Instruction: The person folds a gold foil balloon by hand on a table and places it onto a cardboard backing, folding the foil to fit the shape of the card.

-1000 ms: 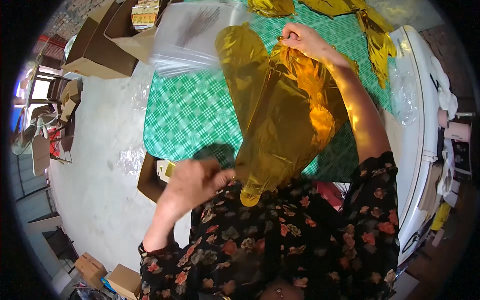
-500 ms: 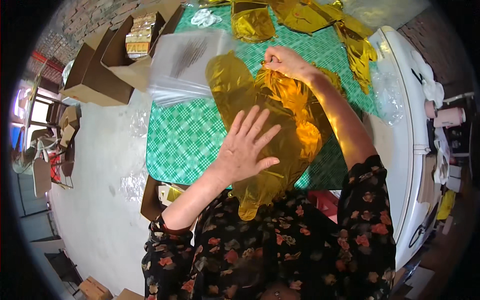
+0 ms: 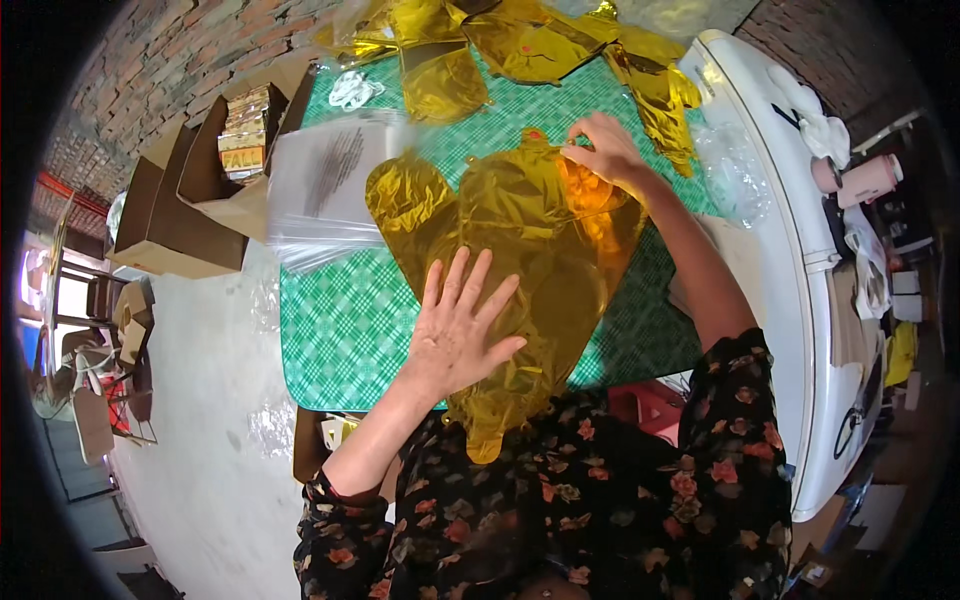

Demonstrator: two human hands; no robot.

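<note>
A flat, uninflated gold foil balloon is spread over the near part of the table, its lower tip hanging past the front edge against my clothes. My left hand rests palm down on its left side, fingers spread. At the balloon's upper right edge, my right hand has its fingers curled and the thumb near the fingertips, pinching the foil there. Below that hand the foil is folded and glows orange. Left of the balloon lies a stack of clear plastic bags, partly touched by its rounded left lobe.
More gold foil balloons lie along the far side of the green checked table. White ribbon sits at the back left. Cardboard boxes stand left of the table, and a white appliance borders its right side.
The bunched right part of the balloon has been opened out flat. My right hand has shifted along its upper edge to the right; my left hand stays pressed on the foil.
</note>
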